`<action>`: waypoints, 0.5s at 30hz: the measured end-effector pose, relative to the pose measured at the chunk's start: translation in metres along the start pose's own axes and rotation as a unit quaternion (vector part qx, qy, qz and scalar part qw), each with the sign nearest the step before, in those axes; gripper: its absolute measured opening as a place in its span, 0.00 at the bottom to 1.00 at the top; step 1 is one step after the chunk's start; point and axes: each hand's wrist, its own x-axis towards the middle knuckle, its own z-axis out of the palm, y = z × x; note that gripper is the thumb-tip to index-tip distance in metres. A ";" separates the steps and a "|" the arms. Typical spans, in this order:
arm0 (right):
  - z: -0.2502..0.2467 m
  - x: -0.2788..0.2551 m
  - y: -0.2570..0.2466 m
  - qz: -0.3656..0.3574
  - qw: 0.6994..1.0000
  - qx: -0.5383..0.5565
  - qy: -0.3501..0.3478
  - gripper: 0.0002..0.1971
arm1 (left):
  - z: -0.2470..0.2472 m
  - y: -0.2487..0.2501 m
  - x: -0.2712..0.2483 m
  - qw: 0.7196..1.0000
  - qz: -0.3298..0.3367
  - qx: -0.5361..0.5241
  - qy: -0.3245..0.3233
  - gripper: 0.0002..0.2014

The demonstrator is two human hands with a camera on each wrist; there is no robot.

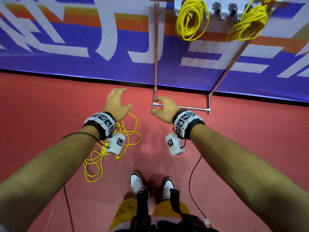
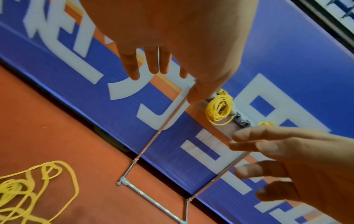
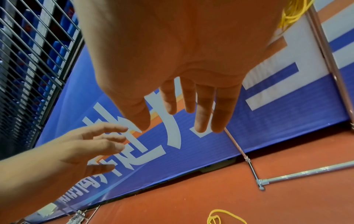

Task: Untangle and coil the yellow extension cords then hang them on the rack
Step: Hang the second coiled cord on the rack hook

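Tangled yellow extension cord (image 1: 115, 148) lies loose on the red floor (image 1: 50, 114) under your left wrist. Your left hand (image 1: 117, 104) and right hand (image 1: 164, 108) hover above it, fingers relaxed, grasping nothing. Farther off, two coiled cords (image 1: 192, 20) hang on the rack (image 1: 224, 10).

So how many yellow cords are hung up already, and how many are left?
Two coiled cords already hang on the rack. Nothing is in hand: left hand and right hand are empty. One tangled cord still lies on the floor, waiting to be coiled and hung.
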 end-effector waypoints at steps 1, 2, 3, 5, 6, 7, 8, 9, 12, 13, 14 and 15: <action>0.011 -0.001 0.000 0.007 1.000 0.005 -0.007 0.24 | 0.001 -0.013 -0.005 0.999 -0.029 0.008 -0.016 0.32; 0.024 -0.001 0.002 0.015 1.000 0.013 -0.014 0.24 | 0.003 -0.029 -0.010 0.997 -0.062 0.018 -0.032 0.32; 0.037 0.000 0.003 0.028 0.999 0.024 -0.019 0.24 | 0.005 -0.046 -0.014 0.994 -0.095 0.025 -0.046 0.32; 0.065 0.004 0.006 0.063 0.996 0.052 -0.030 0.22 | 0.010 -0.084 -0.022 0.986 -0.154 0.026 -0.064 0.34; 0.080 0.008 0.007 0.080 0.994 0.066 -0.036 0.20 | 0.013 -0.103 -0.025 0.982 -0.174 0.024 -0.070 0.34; 0.097 0.013 0.006 0.097 0.992 0.074 -0.043 0.18 | 0.017 -0.124 -0.028 0.978 -0.190 0.026 -0.076 0.34; 0.117 0.018 0.005 0.111 0.989 0.079 -0.053 0.17 | 0.023 -0.146 -0.031 0.975 -0.204 0.030 -0.081 0.34; 0.141 0.025 0.004 0.123 0.987 0.085 -0.066 0.15 | 0.030 -0.170 -0.034 0.973 -0.214 0.029 -0.086 0.33; 0.224 0.052 0.006 0.164 0.976 0.106 -0.100 0.10 | 0.052 -0.241 -0.037 0.965 -0.240 0.018 -0.108 0.32; 0.252 0.061 0.007 0.173 0.972 0.109 -0.112 0.10 | 0.062 -0.266 -0.037 0.960 -0.250 0.020 -0.121 0.31; 0.279 0.068 0.008 0.182 0.969 0.110 -0.124 0.11 | 0.073 -0.292 -0.038 0.957 -0.256 0.022 -0.134 0.32; 0.306 0.076 0.012 0.191 0.966 0.106 -0.135 0.13 | 0.085 -0.318 -0.040 0.954 -0.260 0.023 -0.145 0.33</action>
